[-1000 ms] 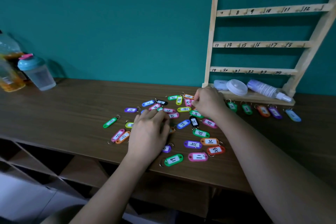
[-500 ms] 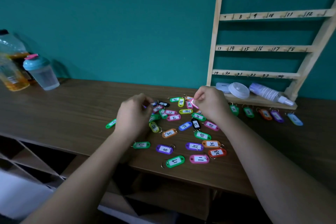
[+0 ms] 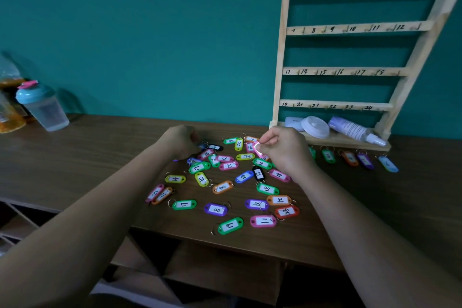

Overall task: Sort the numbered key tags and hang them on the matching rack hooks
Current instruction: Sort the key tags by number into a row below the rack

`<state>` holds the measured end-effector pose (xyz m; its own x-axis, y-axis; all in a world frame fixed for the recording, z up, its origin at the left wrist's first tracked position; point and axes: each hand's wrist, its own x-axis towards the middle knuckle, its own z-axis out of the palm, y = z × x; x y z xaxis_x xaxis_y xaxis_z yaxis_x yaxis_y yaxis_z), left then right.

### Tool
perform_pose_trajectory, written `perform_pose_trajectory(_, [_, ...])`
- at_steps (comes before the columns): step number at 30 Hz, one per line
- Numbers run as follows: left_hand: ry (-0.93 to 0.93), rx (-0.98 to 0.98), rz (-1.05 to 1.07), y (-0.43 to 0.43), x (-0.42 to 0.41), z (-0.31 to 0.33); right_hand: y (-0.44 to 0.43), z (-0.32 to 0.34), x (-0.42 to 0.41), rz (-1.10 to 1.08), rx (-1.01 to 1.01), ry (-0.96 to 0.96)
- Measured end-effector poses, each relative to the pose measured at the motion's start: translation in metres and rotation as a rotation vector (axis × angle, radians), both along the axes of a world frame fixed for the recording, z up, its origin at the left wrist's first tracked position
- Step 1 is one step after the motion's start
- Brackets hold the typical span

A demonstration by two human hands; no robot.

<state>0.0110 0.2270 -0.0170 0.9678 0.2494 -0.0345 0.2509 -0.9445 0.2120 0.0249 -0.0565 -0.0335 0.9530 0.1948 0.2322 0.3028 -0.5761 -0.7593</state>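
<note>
- Nearest us, two bare forearms reach forward over the front edge of the brown table
- Just past that edge we see the near fringe of the loose key tags: a green 19 tag, a pink 11 tag, a purple 8 tag and a green 17 tag, all lying flat with labels up
- The rest of the heap spreads between the two wrists, in many colours, some tags overlapping
- At the heap's far right, our right hand pinches a pink tag between thumb and forefinger, lifted just off the table, with the other fingers curled in
- At the heap's far left, our left hand shows its back to us with fingers curled under; the fingertips are hidden, so we cannot tell whether it holds anything
- Beyond the right hand a separate row of tags lies on the table just before the rack's base, in green, orange, purple and pale blue
- The wooden rack stands against the teal wall, its four rails hand-numbered 1 to 24 with small hooks
- On its bottom ledge we see a white round tub and a spray bottle lying on its side
- Far left, a shaker cup with a teal lid stands beside a bottle of orange liquid
</note>
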Motion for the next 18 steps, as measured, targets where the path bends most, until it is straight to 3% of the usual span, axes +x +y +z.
perform_pose_trajectory(10, [0.017,-0.079,0.076,0.003,0.003,0.001,-0.006,0.001,-0.008,0.003,0.124,0.094])
perform_pose_trajectory(15, [-0.094,-0.114,0.090,0.001,-0.003,0.012,-0.013,0.003,-0.012,0.004,0.160,0.134])
perform_pose_trajectory(18, [-0.193,-0.249,0.093,-0.011,-0.012,0.018,-0.015,0.005,-0.015,0.021,0.185,0.171])
